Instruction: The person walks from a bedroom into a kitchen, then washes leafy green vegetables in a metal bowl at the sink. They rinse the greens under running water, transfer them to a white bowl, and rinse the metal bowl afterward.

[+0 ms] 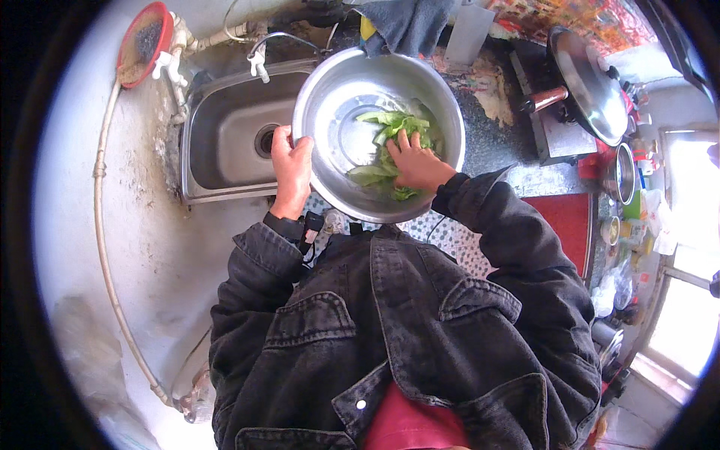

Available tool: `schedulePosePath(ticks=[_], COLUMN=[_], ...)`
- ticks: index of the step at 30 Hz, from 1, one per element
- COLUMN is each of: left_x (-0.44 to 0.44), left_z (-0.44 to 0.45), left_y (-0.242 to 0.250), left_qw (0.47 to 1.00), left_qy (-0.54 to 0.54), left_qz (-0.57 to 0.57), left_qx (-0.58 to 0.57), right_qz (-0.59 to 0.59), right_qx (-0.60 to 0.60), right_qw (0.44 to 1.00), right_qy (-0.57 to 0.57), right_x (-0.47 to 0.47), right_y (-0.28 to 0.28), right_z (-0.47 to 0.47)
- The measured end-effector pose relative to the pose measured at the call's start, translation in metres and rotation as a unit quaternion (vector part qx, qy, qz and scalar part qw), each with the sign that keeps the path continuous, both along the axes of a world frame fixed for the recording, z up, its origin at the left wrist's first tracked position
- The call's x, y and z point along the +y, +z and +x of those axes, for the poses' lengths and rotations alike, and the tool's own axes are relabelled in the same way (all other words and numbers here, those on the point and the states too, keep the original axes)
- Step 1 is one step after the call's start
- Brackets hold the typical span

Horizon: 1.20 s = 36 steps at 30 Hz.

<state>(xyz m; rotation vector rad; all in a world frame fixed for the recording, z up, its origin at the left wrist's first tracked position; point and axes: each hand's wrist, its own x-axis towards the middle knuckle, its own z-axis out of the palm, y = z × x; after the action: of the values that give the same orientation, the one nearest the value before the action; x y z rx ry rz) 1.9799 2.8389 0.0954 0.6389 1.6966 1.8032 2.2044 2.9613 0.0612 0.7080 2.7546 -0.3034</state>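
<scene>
A wide stainless steel basin (336, 115) is in front of me, its left side over the sink's right edge. Green leafy vegetables (368, 174) lie in its right half. My left hand (291, 166) grips the basin's left rim, thumb on the inner side and fingers outside. Inside the bowl, my right hand (419, 163) rests on the leaves with its fingers spread; whether it grasps any of them is hidden beneath the palm.
To the left is a stainless steel sink (225, 135) with a white-handled tap (259, 64). A dark grey cloth (405, 25) hangs behind the basin. On the right, a lidded wok (590, 84) sits on a stove (557, 135). A red-rimmed strainer (146, 45) hangs on the wall.
</scene>
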Motion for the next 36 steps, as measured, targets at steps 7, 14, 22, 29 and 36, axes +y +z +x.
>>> schedulePosePath(ticks=[7,14,22,29,36], left_x=[-0.003,-0.006,-0.006,0.000,0.000], left_z=[0.004,0.004,0.007,0.008,0.008], left_y=[0.003,0.004,0.006,0.001,0.004], left_qw=[1.000,0.997,0.996,0.998,0.998], left_qy=[-0.007,-0.038,-0.025,-0.005,-0.023], left_qz=[-0.015,-0.032,-0.037,-0.032,-0.034], left_qx=[0.016,0.055,0.082,0.059,0.055], right_qz=[-0.221,-0.051,0.026,0.020,-0.494], right_qx=[0.097,0.148,-0.025,-0.058,0.087], right_qw=[0.968,0.954,0.999,0.998,0.813], right_qy=[-0.067,-0.256,-0.026,0.033,-0.294], right_x=[0.019,0.056,0.015,0.021,0.043], right_y=[-0.002,0.022,0.017,-0.005,0.019], right_z=[-0.003,0.001,0.012,0.016,0.015])
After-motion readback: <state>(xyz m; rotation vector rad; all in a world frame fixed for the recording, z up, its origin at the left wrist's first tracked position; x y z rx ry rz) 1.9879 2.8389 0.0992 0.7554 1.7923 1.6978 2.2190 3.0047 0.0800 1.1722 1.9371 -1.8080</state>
